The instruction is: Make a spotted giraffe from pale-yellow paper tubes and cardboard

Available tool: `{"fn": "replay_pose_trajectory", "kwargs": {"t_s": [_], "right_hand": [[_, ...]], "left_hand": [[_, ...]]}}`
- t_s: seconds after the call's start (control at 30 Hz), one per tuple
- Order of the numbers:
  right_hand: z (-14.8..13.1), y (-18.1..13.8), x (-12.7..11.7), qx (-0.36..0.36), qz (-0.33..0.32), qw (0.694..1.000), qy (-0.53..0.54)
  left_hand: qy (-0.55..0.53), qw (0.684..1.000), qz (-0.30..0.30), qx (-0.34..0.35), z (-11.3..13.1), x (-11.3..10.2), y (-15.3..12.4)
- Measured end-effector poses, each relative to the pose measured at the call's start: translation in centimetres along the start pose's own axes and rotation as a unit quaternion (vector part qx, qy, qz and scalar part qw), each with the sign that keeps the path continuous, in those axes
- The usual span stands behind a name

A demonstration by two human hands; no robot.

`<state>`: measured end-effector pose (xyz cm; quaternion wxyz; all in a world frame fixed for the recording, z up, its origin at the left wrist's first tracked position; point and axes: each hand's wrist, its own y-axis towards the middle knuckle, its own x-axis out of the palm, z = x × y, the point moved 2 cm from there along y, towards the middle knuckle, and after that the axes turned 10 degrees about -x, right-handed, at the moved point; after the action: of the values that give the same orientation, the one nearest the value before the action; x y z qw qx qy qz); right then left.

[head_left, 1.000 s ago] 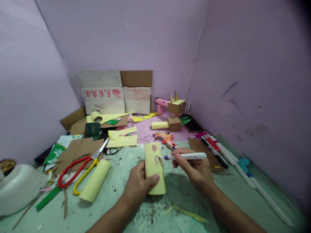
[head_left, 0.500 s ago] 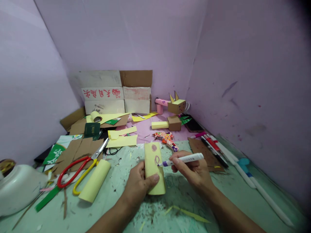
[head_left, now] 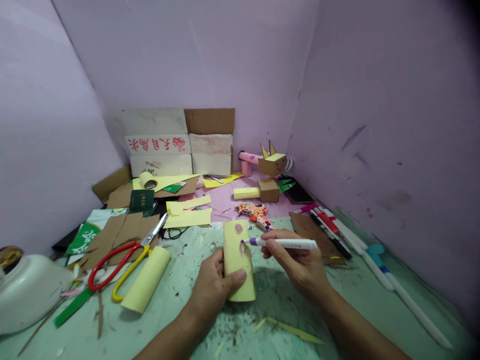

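My left hand [head_left: 213, 287] grips the lower end of a pale yellow paper tube [head_left: 237, 250] that lies on the green mat, thumb pressed on its top. Two purple oval marks sit on the tube's upper half. My right hand [head_left: 296, 265] pinches a white marker with a purple tip [head_left: 285, 243], held almost level, and the tip touches the lower purple mark. A second yellow tube [head_left: 146, 280] lies to the left of my left hand, beside red and yellow scissors [head_left: 123, 260].
Several pens [head_left: 330, 227] lie at the right by the wall, with a long white stick [head_left: 401, 295]. Cardboard boxes [head_left: 180, 142], yellow paper sheets [head_left: 187, 212], brown card pieces [head_left: 123, 230], a small cardboard animal figure [head_left: 273, 162] and a white container [head_left: 30, 290] fill the back and left.
The marker tip moved down the tube's lower mark, then back up; the pen is now more level. The left hand and the tube have stayed put.
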<state>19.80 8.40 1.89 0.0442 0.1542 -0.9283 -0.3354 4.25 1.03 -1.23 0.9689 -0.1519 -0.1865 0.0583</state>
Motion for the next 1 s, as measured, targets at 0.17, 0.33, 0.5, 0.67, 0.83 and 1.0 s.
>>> {"fn": "replay_pose_trajectory", "kwargs": {"t_s": [0.17,0.33,0.5,0.67,0.83,1.0], "right_hand": [[-0.14,-0.01,-0.11,0.001,0.01,1.0,-0.014],[-0.39,0.16,-0.24,0.0,0.007,0.999,-0.035],[-0.6,0.17,-0.41,0.0,-0.025,0.998,-0.064],[-0.63,-0.03,-0.32,-0.006,-0.042,0.997,-0.059],[-0.21,-0.04,-0.23,0.004,-0.014,0.999,-0.041],[-0.18,0.01,-0.26,-0.002,-0.01,0.999,-0.036]], "left_hand": [[-0.006,1.0,-0.003,-0.001,-0.01,0.06,-0.13],[-0.013,1.0,0.005,-0.006,-0.07,-0.02,-0.07],[-0.011,1.0,0.007,-0.002,-0.01,0.08,-0.11],[-0.01,1.0,0.004,0.0,0.16,0.17,-0.3],[-0.006,1.0,0.006,-0.001,0.1,0.06,-0.15],[-0.01,1.0,0.003,-0.003,0.17,0.15,-0.15]]}}
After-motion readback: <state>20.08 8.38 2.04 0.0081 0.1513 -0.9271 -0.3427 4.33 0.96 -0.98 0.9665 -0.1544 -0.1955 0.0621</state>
